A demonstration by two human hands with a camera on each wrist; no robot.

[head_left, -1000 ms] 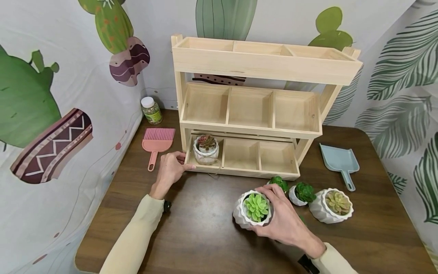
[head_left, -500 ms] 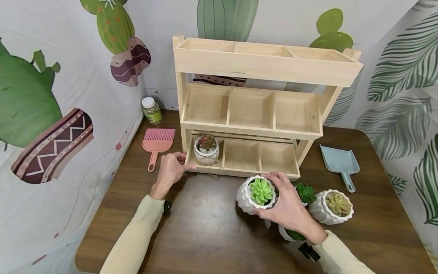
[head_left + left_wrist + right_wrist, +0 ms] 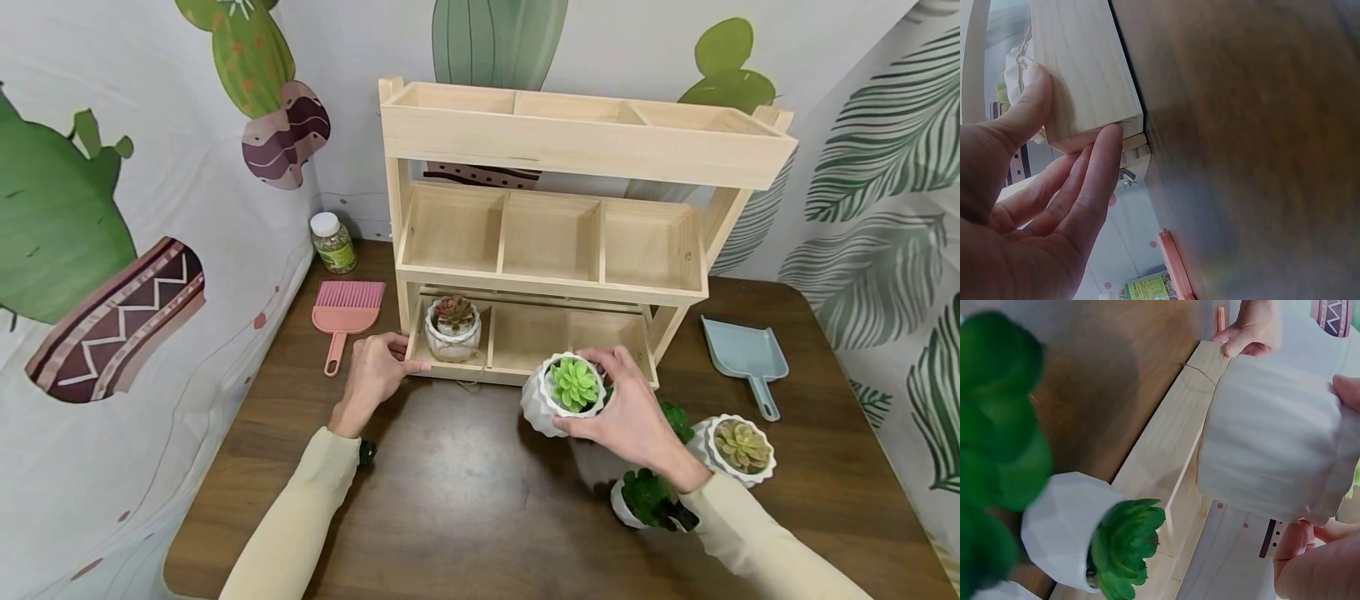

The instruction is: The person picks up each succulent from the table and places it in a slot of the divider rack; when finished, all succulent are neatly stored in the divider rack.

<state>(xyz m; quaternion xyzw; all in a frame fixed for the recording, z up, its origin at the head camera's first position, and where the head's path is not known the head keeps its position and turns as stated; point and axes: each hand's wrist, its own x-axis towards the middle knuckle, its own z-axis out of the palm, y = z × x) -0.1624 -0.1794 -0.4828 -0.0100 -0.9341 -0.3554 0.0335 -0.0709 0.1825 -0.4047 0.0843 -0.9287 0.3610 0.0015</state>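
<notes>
My right hand (image 3: 630,417) grips a white ribbed pot (image 3: 1272,437) by its rim, thumb on the near side and fingers on the far side. A bright green succulent (image 3: 575,384) fills this pot, which overlaps the front edge of the wooden plant shelf (image 3: 525,377) in the head view. My left hand (image 3: 372,375) holds the left end of the shelf's bottom tray, its thumb (image 3: 1032,100) over the front board and its fingers against the end. Inside the tray's left compartment stands a white pot (image 3: 452,337) with a reddish succulent and twine.
Right of the shelf, a small dark green potted plant (image 3: 643,498) and a pot with a yellowish succulent (image 3: 738,450) stand near my right forearm. A blue dustpan (image 3: 746,358) lies farther right. A pink brush (image 3: 347,312) and a lidded jar (image 3: 333,243) are at left.
My right hand has carried the pot with the bright green succulent toward the shelf and slightly right. My left hand has stayed at the tray's corner.
</notes>
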